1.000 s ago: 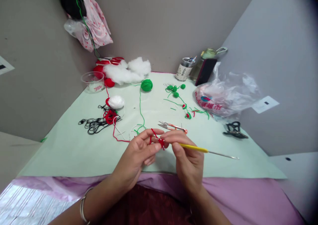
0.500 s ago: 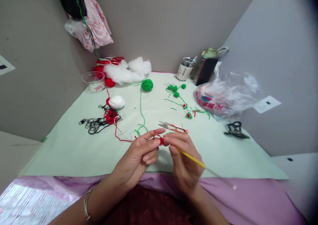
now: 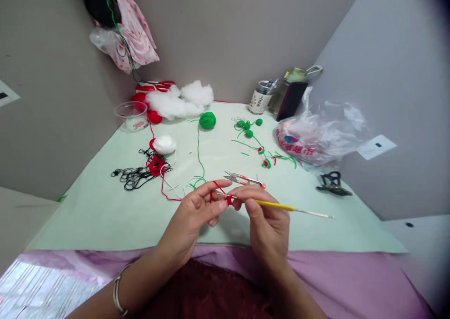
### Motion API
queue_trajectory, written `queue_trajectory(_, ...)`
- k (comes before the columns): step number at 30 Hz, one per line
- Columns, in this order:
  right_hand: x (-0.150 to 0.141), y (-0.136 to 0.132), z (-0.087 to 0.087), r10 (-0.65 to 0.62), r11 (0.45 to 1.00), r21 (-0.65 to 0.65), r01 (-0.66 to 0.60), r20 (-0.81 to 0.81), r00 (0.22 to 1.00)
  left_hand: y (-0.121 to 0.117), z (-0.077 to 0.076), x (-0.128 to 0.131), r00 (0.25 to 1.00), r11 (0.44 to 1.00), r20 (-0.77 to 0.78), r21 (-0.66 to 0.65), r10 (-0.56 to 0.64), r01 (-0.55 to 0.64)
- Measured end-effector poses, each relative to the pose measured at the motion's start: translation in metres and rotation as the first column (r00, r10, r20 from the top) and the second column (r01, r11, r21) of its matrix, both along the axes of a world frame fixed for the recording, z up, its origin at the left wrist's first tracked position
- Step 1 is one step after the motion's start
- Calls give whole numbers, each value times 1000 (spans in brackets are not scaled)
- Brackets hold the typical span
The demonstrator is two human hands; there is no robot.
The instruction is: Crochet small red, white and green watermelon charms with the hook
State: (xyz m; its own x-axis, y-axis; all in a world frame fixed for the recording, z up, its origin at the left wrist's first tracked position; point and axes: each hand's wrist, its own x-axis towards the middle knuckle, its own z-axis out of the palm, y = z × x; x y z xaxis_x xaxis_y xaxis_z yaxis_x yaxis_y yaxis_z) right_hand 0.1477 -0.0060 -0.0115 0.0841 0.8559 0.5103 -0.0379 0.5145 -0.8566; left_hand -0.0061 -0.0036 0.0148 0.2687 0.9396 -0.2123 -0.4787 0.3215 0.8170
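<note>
My left hand (image 3: 195,216) pinches a small red crochet piece (image 3: 228,200), with red yarn (image 3: 164,190) looped over its forefinger and trailing left across the table. My right hand (image 3: 265,218) grips a yellow-handled crochet hook (image 3: 281,206); its tip is in the red piece and its metal end points right. Both hands hover over the near middle of the pale green table (image 3: 105,211). Small orange thread snips (image 3: 246,180) lie just beyond my fingers.
Behind lie a green yarn ball (image 3: 207,120), white stuffing (image 3: 183,98), a white ball (image 3: 164,144), a black cord tangle (image 3: 135,176), small green balls (image 3: 248,126), a plastic bag (image 3: 316,136), a clear cup (image 3: 131,115), a jar (image 3: 260,98), a dark phone (image 3: 291,101) and black scissors (image 3: 332,184).
My right hand swung the hook: its back end dipped down toward me half a second ago and now lies level again, pointing right. The left hand barely moved.
</note>
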Motion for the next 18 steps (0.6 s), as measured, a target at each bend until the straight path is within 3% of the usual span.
queue_trajectory(3,3,-2,0,59,996,-66,-63,-64,996,1,2,-4,1000,1000,-17,-16,0,0)
queue_trajectory(6,6,-6,2,42,998,-40,-44,-38,998,2,3,-5,1000,1000,-7,-14,17,-17)
queue_trajectory(10,8,-11,-1,-81,988,146,49,216,973,1,2,-3,999,999,-3,12,50,-50)
queue_trajectory(13,7,-13,-8,-259,924,376,74,470,844,-1,-1,0,999,999,29,-5,33,-33)
queue_trajectory(15,5,-13,-11,-380,873,476,102,535,755,-2,-2,0,995,998,101,-60,-15,22)
queue_trajectory(16,5,-13,-12,-398,866,485,118,529,750,-2,-2,0,989,994,142,-95,-41,55)
queue_trajectory(18,5,-12,-9,-339,901,407,150,443,830,0,-1,-1,976,983,206,-153,-70,103)
